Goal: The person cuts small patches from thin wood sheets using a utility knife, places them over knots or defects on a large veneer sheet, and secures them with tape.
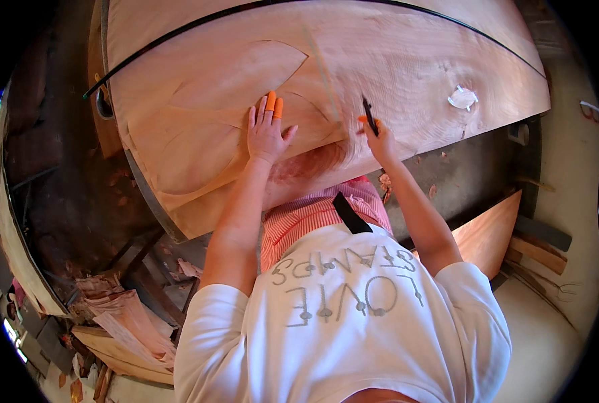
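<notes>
Overhead, the person's left hand (266,131) lies flat and open on a large pale sheet of wood veneer (393,60), fingers spread, two of them capped with orange fingertip guards (274,104). The right hand (380,138) is closed around a slim dark cutting tool (369,115), its tip touching the sheet just right of a faint straight line that runs from the far edge toward the near edge. Curved, leaf-shaped outlines (246,74) already show in the sheet to the left of and beyond the left hand, so part of the shaping appears done; the right half of the sheet, around a white scrap (463,98), looks unworked. The veneer covers the bench and overhangs it, its near edge running close to the person's striped apron (313,218). A thin dark cord (178,30) arcs across the far side. To the right the sheet ends above a dark floor, with a smaller brown board (491,232) leaning near. Loose veneer offcuts (125,319) pile at the near left. Both forearms have free room over the sheet.
</notes>
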`<state>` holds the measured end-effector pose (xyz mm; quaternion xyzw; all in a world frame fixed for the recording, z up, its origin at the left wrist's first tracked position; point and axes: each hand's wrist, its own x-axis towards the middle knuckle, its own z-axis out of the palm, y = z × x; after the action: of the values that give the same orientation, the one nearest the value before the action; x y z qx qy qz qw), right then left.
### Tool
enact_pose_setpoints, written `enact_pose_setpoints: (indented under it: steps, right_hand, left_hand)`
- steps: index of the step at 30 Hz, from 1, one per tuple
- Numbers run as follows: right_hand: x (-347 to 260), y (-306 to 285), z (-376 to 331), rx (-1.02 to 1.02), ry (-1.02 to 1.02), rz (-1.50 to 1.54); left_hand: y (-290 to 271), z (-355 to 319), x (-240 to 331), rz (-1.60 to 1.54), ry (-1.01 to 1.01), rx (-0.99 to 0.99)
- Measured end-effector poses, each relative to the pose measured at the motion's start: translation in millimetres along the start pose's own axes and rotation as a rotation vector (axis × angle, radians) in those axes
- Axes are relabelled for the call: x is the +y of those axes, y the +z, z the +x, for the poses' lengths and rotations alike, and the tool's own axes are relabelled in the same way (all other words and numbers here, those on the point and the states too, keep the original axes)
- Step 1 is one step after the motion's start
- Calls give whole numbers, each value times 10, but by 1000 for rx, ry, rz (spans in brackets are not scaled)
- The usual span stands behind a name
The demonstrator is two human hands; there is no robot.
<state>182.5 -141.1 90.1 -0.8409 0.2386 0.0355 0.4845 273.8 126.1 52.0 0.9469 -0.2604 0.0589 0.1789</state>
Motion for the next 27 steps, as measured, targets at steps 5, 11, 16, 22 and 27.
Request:
enact_pose_setpoints:
  steps: [5, 11, 16, 22, 27]
  right_hand:
    - [-173, 363, 475, 72, 23, 31]
    - [-485, 335, 774, -218, 10, 48]
    - [-881, 281, 793, -429, 69, 460]
    - [-561, 586, 633, -487, 499, 1182]
    - [-131, 778, 434, -632, 321, 1156]
  left_hand:
    - [7, -41, -11, -10, 3, -13]
    - [-81, 17, 10, -24, -19, -47]
    - [-90, -1, -23, -68, -33, -46]
    - [-178, 54, 69, -90, -33, -84]
    - [-146, 58, 24, -90, -11, -3]
